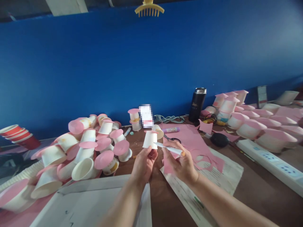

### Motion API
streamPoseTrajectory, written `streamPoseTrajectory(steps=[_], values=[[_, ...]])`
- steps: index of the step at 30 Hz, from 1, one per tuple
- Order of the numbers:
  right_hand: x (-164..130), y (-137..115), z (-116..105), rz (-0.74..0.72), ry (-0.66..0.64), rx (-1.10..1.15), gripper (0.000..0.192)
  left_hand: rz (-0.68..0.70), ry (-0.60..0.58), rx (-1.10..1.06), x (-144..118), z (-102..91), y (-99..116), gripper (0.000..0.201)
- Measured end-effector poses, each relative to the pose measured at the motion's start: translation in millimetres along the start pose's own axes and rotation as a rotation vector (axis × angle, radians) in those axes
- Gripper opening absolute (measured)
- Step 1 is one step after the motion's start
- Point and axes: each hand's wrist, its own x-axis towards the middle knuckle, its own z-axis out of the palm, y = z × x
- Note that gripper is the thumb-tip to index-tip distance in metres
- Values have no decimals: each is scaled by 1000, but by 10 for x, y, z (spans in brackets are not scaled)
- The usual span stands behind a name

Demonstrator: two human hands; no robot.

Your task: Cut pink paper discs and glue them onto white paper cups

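— Head view: what's the left hand (pixel 144 162) doing?

— Fingers pinched round a small white paper cup (pixel 150 139), held upside down above the brown table (pixel 251 186), at centre frame.

— And the right hand (pixel 181 162)?

— At three o'clock of the cup, curled round a white pen (pixel 169 148); its tip touches the cup's lower edge. A pile of pink-lidded cups (pixel 94 151) lies at nine o'clock, pink paper (pixel 191 138) at two.

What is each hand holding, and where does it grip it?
The left hand holds an upturned white paper cup by its lower rim, between the fingertips. The right hand grips a white pen near its orange-tipped rear end.
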Motion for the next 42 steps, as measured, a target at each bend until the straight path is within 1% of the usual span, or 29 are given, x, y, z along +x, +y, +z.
streamPoseTrajectory(steps=[3, 5, 7, 9, 11, 13, 15, 17, 18, 20, 22, 24, 26, 28, 29, 30, 32, 34, 36, 37, 39, 42], values=[[4, -32, -29, -16, -21, 28, 21, 127, -87, 233, 10, -47, -57, 20], [-7, -44, -31, -6, -40, 34, 24, 216, -73, 448, 15, -70, -69, 26], [-25, -39, -14, 53, -40, 56, 25, 304, -22, 667, 11, -75, -56, 28], [-35, -17, 22, 189, -22, 118, 21, 409, 36, 842, -7, -62, -30, 30], [-27, 15, 68, 380, 11, 199, 18, 569, 65, 964, -39, -43, -9, 31], [-1, 43, 115, 569, 40, 302, 26, 754, 29, 1042, -79, -29, -6, 28], [30, 51, 155, 724, 42, 463, 42, 882, -49, 1093, -117, -28, -26, 24], [50, 35, 185, 828, 28, 638, 56, 927, -114, 1129, -140, -34, -61, 23], [54, 22, 198, 855, 26, 711, 61, 938, -138, 1146, -143, -38, -81, 23], [51, -2, 221, 874, 39, 813, 64, 953, -180, 1185, -135, -44, -118, 24], [38, -4, 245, 875, 60, 877, 60, 953, -215, 1231, -120, -46, -144, 26], [23, 21, 266, 879, 95, 901, 55, 919, -249, 1263, -114, -42, -158, 26], [16, 62, 277, 888, 131, 911, 51, 852, -291, 1242, -123, -29, -158, 25], [21, 98, 269, 901, 138, 922, 47, 730, -332, 1141, -143, -8, -143, 23], [29, 111, 256, 904, 128, 924, 45, 632, -353, 1052, -153, 6, -129, 23], [40, 118, 238, 899, 116, 922, 43, 516, -370, 926, -161, 20, -111, 24], [64, 122, 190, 871, 87, 905, 40, 248, -377, 587, -163, 45, -66, 30], [78, 119, 141, 825, 53, 880, 38, 13, -330, 216, -146, 62, -14, 34], [76, 115, 106, 788, 2, 830, 38, -135, -257, -37, -120, 68, 38, 30], [69, 114, 98, 776, -26, 805, 39, -178, -235, -114, -109, 68, 63, 25], [50, 114, 102, 764, -60, 786, 42, -222, -188, -197, -99, 69, 104, 12], [28, 117, 142, 778, -20, 827, 52, -198, -88, -233, -115, 89, 137, 1]])
